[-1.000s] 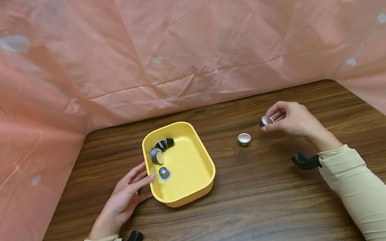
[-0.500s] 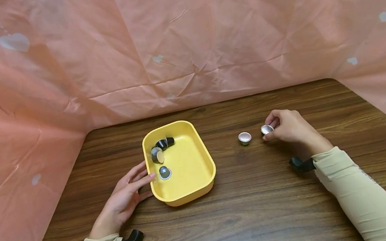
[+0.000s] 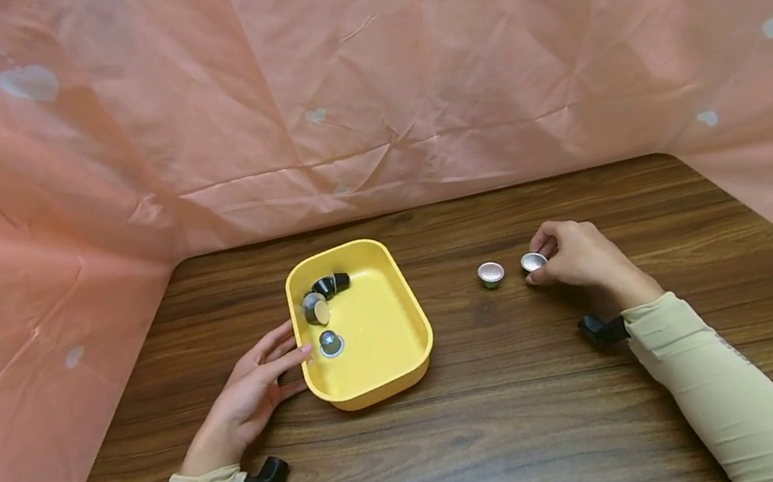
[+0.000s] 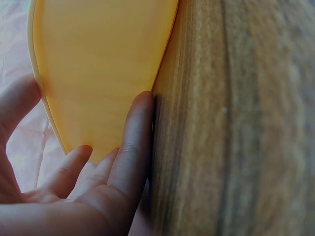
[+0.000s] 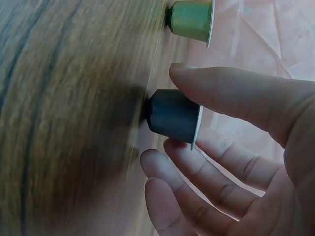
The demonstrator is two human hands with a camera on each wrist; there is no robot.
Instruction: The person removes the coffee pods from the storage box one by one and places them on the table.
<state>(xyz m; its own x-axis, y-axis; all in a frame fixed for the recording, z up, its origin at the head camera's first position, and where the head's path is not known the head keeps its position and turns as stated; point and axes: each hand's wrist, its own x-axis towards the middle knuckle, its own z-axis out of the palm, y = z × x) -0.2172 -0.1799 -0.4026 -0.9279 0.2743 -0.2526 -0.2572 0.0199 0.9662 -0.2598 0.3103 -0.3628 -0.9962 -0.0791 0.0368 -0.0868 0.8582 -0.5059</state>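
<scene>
My left hand [image 3: 248, 398] rests against the near-left side of a yellow plastic tray [image 3: 426, 344]. One fingertip lies at the tray's rim, and in the left wrist view the other fingers [image 4: 130, 142] stretch out along the outer wall. Over on the right, my right hand [image 3: 582, 256] pinches a dark coffee capsule [image 5: 172, 115] between thumb and fingers. That capsule stands foil side up, its narrow end at the tabletop. Just left of it is a green coffee capsule [image 3: 491, 275], also foil side up, with no hand on it.
Inside the tray, several capsules gather along the left: black ones [image 3: 331, 285] at the back, a grey one [image 3: 315, 309], and a silver-blue one [image 3: 330, 342] standing foil down. Pink cloth [image 3: 362, 85] surrounds the brown wooden table [image 3: 465, 448] at the back and sides.
My right hand has lowered the dark capsule and turned it upright, shifting slightly down beside the green one. The left hand and tray keep their place.
</scene>
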